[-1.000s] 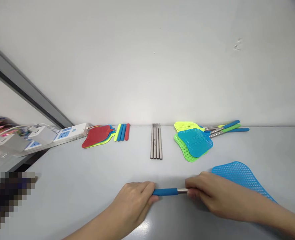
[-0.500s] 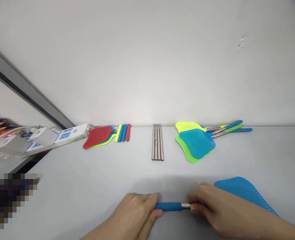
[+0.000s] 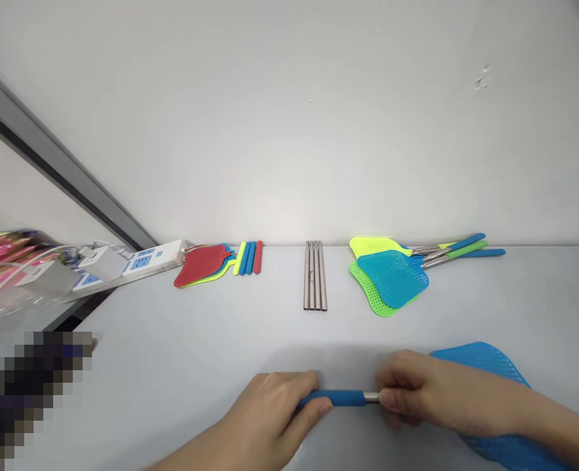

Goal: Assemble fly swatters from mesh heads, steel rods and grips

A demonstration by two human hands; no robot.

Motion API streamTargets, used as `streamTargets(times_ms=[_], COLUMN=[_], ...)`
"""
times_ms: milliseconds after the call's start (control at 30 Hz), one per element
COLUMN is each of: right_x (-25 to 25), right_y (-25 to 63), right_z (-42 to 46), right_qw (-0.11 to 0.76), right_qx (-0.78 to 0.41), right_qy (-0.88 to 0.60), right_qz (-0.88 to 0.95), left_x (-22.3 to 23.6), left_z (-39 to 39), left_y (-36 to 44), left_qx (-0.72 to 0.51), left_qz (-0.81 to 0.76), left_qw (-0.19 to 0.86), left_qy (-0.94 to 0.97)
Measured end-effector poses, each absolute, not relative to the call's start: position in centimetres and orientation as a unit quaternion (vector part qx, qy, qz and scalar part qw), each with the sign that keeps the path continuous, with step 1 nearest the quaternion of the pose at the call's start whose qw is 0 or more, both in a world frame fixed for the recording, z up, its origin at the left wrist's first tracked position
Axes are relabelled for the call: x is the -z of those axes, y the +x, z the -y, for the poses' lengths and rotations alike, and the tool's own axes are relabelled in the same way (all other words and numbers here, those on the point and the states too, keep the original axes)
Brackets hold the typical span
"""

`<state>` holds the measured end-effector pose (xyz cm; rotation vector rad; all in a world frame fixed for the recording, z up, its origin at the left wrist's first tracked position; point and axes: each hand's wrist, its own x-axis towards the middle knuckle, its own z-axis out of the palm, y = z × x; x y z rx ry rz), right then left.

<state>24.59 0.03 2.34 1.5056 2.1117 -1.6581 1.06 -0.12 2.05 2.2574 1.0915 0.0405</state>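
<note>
My left hand [image 3: 282, 415] is wrapped round the blue grip of a fly swatter [image 3: 343, 398]. A short stretch of its metal rod shows past the grip, and my right hand [image 3: 409, 389] pinches that rod. Beyond my right hand lies a blue perforated swatter head [image 3: 483, 360], partly covered by my forearm; where it joins the rod is hidden. Several bare metal rods [image 3: 315, 278] lie side by side beyond my hands. To the right of them is a pile of fly swatters [image 3: 394, 278] with yellow, green and blue heads.
Loose swatter heads [image 3: 201, 263], red on top, lie at the back left beside several coloured grips [image 3: 248, 258]. A power strip [image 3: 159, 257] with plugged-in chargers stands at the table's left edge. The wall [image 3: 289, 131] rises behind the table. A pixelated patch covers the lower left.
The blue swatter head has turned and now shows on both sides of my right forearm. My right fingers have shifted on the rod. The whole view has moved slightly.
</note>
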Motion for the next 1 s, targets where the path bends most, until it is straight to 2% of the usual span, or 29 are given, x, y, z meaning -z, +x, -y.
streamTargets(times_ms=[100,300,467,600,733,833,1000], right_x=[-2.3,-2.4,-1.9,-2.3,-2.9,-2.8,-2.2], right_y=[25.1,25.8,25.8,25.3,24.7,24.3,23.9], right_z=[-0.9,-2.2,-2.3,-1.3,0.0,0.6,1.2], right_qw=[0.049,0.01,0.014,0.009,-0.014,-0.019,-0.02], right_qx=[0.611,0.635,0.66,0.564,0.424,0.38,0.372], right_qy=[0.438,0.437,0.448,0.466,0.492,0.494,0.485], right_qz=[-0.658,-0.637,-0.604,-0.682,-0.76,-0.781,-0.791], left_x=[-1.4,-0.5,-0.4,-0.8,-1.4,-2.0,-2.9], left_z=[-0.9,-3.1,-2.9,-2.0,-1.1,-0.5,-0.1], left_y=[0.8,-0.4,-0.5,-0.1,0.2,0.2,-0.2], left_qx=[-0.058,-0.144,-0.09,0.006,0.053,0.024,-0.073], left_qz=[-0.39,-0.386,-0.353,-0.362,-0.378,-0.394,-0.42], left_qw=[0.325,0.315,0.227,0.135,0.169,0.222,0.274], left_qy=[0.86,0.855,0.903,0.922,0.909,0.891,0.862])
